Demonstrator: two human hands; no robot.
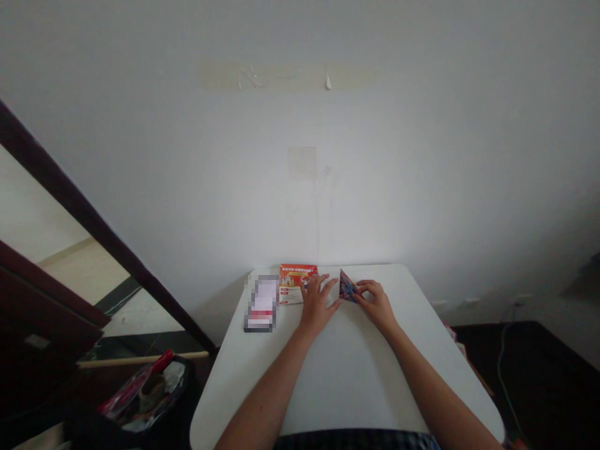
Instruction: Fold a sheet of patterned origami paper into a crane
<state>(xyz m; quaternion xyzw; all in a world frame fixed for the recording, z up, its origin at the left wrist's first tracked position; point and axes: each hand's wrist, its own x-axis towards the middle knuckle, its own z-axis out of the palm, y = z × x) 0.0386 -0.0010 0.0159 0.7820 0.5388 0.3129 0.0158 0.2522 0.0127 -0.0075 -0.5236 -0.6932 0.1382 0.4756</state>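
Observation:
A small folded piece of patterned paper (347, 287), triangular, lies near the far edge of the white table (347, 369). My right hand (376, 302) pinches its right side with curled fingers. My left hand (318, 302) lies flat on the table with fingers spread, its fingertips beside the paper's left edge and over the corner of an orange and white printed sheet (294, 281).
A phone with a lit screen (262, 304) lies on the table's far left. A bag with packaged items (145, 390) sits on the floor to the left. A white wall stands directly behind the table. A cable (504, 369) runs along the dark floor on the right.

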